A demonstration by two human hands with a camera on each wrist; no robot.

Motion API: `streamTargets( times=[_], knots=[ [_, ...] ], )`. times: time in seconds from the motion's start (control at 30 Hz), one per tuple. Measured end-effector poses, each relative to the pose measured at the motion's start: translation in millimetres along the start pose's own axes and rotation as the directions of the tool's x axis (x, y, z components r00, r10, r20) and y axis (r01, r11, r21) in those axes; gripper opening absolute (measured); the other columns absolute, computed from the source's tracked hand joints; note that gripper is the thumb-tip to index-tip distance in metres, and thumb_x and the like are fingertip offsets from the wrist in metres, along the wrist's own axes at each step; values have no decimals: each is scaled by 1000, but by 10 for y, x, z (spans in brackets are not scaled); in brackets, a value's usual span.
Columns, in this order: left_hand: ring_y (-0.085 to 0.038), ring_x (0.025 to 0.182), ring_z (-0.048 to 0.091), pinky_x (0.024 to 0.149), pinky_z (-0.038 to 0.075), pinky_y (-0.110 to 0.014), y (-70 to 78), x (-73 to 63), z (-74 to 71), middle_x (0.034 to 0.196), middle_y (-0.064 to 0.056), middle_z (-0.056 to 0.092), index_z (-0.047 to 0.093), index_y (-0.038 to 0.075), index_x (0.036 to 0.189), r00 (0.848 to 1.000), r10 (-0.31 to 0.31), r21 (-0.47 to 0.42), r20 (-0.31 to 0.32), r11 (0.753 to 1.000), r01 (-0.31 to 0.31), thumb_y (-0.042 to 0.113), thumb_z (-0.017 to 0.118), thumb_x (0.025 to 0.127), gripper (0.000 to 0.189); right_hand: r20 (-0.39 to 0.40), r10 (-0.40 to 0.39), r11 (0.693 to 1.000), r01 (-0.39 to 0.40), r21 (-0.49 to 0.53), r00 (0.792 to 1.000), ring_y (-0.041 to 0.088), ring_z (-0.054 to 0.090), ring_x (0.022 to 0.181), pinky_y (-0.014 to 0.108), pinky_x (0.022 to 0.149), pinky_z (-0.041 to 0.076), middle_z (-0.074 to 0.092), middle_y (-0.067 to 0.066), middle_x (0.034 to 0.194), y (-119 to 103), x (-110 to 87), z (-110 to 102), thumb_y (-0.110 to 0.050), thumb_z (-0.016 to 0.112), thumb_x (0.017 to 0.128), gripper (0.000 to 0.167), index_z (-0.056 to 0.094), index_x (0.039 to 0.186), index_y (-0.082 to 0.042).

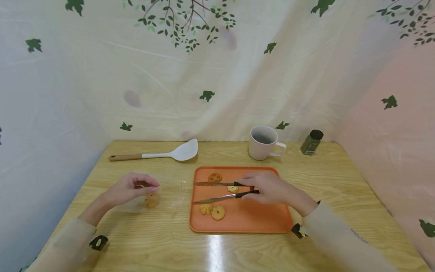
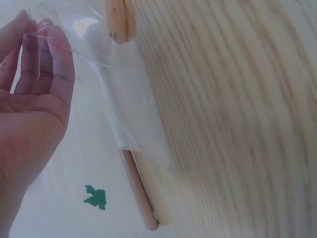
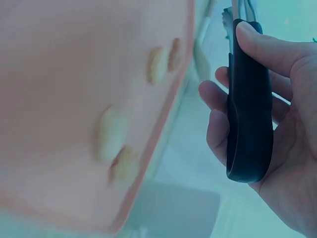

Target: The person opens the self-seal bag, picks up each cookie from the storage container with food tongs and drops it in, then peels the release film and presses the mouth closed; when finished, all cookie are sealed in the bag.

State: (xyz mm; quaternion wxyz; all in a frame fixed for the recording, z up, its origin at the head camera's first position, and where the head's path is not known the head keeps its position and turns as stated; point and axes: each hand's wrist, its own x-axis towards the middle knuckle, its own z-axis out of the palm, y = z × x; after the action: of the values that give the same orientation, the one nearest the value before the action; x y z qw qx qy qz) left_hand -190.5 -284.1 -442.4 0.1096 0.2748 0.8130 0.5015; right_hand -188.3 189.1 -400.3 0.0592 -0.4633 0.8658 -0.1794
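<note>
My left hand [image 1: 130,189] pinches the edge of a clear plastic bag [image 2: 126,99] between thumb and fingertips. Round cookies [image 2: 120,22] lie inside the bag, which spreads over the table left of the tray. My right hand [image 1: 268,187] grips metal tongs by their black handles [image 3: 250,109]. The arms of the tongs are spread apart and point left over the orange tray [image 1: 255,221], with nothing between the tips. On the tray, a brown pretzel-shaped cookie [image 1: 215,177] lies at the back left. A flower-shaped cookie [image 1: 218,213] and another cookie [image 1: 205,209] lie at the front left; one more [image 1: 232,189] is partly covered by the tongs.
Behind the bag lies a white spatula [image 1: 185,151] with a wooden handle. A pale mug [image 1: 261,145] stands behind the tray, its handle to the right. Farther right is a small jar [image 1: 311,142] with a black lid. A leaf-patterned cloth [image 1: 204,75] hangs behind the wooden table [image 1: 163,241].
</note>
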Motion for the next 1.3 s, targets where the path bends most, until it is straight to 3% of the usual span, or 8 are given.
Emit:
streamTargets(
  times=[0.13,0.27,0.43,0.63,0.83,1.0,1.3],
  knots=[
    [-13,84,70,72,58,-29,2,-17,-15,101,-20,73,72,-5,108,1000,-5,1,-11,1000,5,5,70,96,16,8,28,1000,-28,-3,1000,-1,55,74,23,62,49,67,3,110,55,-304,52,-34,71,98,51,61,140,-8],
    [-12,86,69,72,58,-28,-19,-25,-10,101,-19,73,73,-5,107,1000,4,12,-21,1000,-4,5,70,96,15,8,55,998,-55,-28,998,2,59,73,23,61,50,68,4,111,102,-549,124,-34,73,95,50,64,137,-8],
    [-12,87,69,73,57,-27,-60,-53,-4,101,-15,74,74,-4,107,999,-20,33,-40,999,21,6,71,96,15,-9,64,996,-64,-70,998,8,63,79,29,66,54,68,4,117,150,-703,210,-35,74,94,51,64,137,-8],
    [-13,88,68,74,58,-29,-75,-83,-20,103,-15,73,74,-1,109,996,-76,28,-45,997,77,11,72,96,18,-14,90,994,-91,-55,996,9,66,90,34,73,57,67,3,125,165,-769,288,-39,72,95,52,65,137,-10],
    [-14,88,69,72,58,-29,-79,-92,-16,103,-20,72,73,-5,109,998,-49,5,-42,999,49,8,71,96,18,-14,73,997,-73,-6,997,4,62,82,27,67,53,67,0,119,165,-770,327,-35,73,95,49,65,136,-9],
    [-14,87,69,71,58,-29,-74,-98,-6,103,-20,72,73,-4,109,998,-44,-2,-44,999,44,7,71,96,17,-28,66,997,-67,-25,997,10,68,92,32,71,57,68,5,126,157,-767,328,-34,74,94,48,66,135,-10],
    [-15,88,69,72,58,-30,-72,-108,1,104,-19,72,73,-3,109,998,-59,15,-33,998,60,10,71,97,18,-80,24,999,-27,-29,996,-1,60,76,22,61,49,70,-1,119,178,-774,355,-31,75,94,43,69,132,-11]
  ],
)
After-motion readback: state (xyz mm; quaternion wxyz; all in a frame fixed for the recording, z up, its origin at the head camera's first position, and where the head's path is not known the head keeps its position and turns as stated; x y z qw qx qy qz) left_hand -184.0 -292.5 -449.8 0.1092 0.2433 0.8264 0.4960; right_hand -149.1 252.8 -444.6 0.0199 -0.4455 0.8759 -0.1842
